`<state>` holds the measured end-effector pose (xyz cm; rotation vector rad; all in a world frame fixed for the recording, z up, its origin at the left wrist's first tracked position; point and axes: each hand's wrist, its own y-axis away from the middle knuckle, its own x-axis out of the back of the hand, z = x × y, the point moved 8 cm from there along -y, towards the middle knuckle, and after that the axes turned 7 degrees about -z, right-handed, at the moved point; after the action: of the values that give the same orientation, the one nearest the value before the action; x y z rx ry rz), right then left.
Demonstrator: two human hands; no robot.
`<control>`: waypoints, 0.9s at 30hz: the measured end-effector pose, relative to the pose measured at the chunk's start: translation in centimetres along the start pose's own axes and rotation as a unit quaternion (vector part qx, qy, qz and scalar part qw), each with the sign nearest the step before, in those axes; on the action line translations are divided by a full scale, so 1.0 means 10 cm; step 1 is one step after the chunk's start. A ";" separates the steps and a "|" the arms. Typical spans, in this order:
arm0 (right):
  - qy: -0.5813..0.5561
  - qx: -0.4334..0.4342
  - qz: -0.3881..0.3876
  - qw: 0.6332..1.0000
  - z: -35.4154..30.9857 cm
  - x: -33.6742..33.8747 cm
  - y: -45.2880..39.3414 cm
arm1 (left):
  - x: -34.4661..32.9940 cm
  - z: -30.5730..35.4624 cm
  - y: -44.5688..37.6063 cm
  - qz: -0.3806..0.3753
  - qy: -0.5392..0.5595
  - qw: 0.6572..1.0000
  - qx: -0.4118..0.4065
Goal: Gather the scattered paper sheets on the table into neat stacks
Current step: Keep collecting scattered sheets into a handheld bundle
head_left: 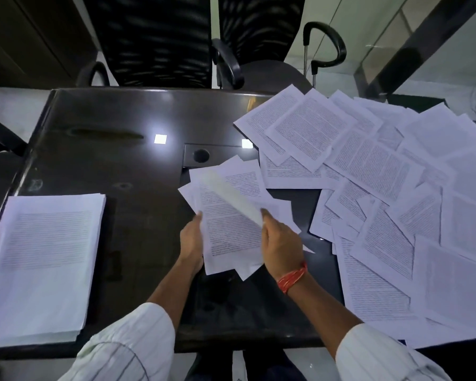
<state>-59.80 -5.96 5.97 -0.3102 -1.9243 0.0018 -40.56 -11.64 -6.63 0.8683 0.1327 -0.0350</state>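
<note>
Several printed white sheets form a loose, fanned bundle point(226, 226) held above the middle of the dark table point(107, 149). My left hand point(191, 243) grips the bundle's left edge. My right hand point(282, 246), with an orange thread band at the wrist, holds its right side and pinches one sheet point(231, 196) that stands edge-on across the top. A neat thick stack point(41, 265) lies at the table's near left. Many scattered, overlapping sheets point(382, 188) cover the right half of the table.
Two black mesh office chairs point(154, 39) stand behind the table's far edge. A cable port point(201, 155) sits in the tabletop just beyond the held bundle. Some sheets point(451, 325) hang over the table's near right corner. A glass partition point(396, 37) stands at the far right.
</note>
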 end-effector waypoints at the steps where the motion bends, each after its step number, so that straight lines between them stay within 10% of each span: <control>1: 0.028 -0.015 0.009 0.999 0.02 0.05 -0.04 | 0.00 0.02 -0.02 0.016 -0.056 0.998 -0.012; 9: 0.163 -0.081 -0.319 0.930 -0.16 -0.54 -0.10 | -0.43 -0.13 0.13 -0.071 -0.044 0.996 0.001; 15: -0.087 -0.100 -0.365 0.921 -0.16 -0.75 -0.05 | -0.75 -0.09 0.14 -0.171 0.000 0.985 0.026; 22: -0.212 -0.245 -0.115 0.939 0.69 -0.13 -0.07 | -0.52 0.23 0.10 -0.128 -0.057 0.988 -0.066; 27: -0.465 -0.369 -0.097 0.799 1.15 -0.05 -0.09 | -0.55 0.57 0.25 -0.222 -0.091 0.957 -0.163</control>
<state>-70.33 -5.23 1.39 -0.7241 -2.8740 -0.9123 -45.21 -14.52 -0.35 0.4879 0.1531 -0.5014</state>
